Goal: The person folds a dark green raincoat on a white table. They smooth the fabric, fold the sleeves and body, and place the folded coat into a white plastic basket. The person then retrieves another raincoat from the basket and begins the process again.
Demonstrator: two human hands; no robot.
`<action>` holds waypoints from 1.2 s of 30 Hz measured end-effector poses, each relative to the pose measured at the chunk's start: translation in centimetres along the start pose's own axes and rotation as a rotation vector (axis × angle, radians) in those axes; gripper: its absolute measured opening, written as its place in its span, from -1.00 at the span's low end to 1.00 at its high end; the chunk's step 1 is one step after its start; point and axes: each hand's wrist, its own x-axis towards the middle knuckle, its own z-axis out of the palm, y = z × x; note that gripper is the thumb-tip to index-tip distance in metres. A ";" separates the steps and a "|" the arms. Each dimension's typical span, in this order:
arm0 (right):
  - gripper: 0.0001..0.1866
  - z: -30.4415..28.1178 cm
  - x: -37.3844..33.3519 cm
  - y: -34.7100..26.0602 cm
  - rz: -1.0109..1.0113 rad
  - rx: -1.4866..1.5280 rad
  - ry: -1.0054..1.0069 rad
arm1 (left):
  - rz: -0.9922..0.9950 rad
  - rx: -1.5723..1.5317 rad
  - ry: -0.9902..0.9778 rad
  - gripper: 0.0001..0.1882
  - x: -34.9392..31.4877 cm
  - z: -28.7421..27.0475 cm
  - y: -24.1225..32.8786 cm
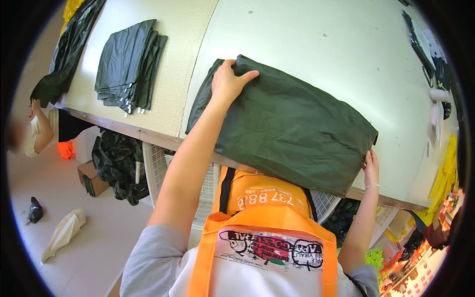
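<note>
Lying under the widely spread left hand [229, 83], green fabric [292, 121] reaches the right hand [371, 171], seemingly pinching its edge.

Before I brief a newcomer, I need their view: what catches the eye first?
Probably the dark green fabric spread over the near edge of the table, left hand at its upper left, right hand at its right end. Next, the bright orange apron just below it, then the stack of dark folded pieces on the table's left.
</note>
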 end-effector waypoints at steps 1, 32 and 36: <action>-0.53 0.0 -0.1 0.2 -0.014 0.021 0.030 | -0.048 -0.095 -0.068 -0.39 0.3 -0.4 0.5; -0.19 6.0 -7.4 -2.4 -0.401 -0.017 0.096 | 0.588 0.151 -0.088 -0.35 -14.7 9.7 5.5; -0.34 8.1 -16.0 -12.8 -0.687 -0.027 -0.005 | 0.496 -0.229 -0.474 -0.40 -13.7 9.6 4.1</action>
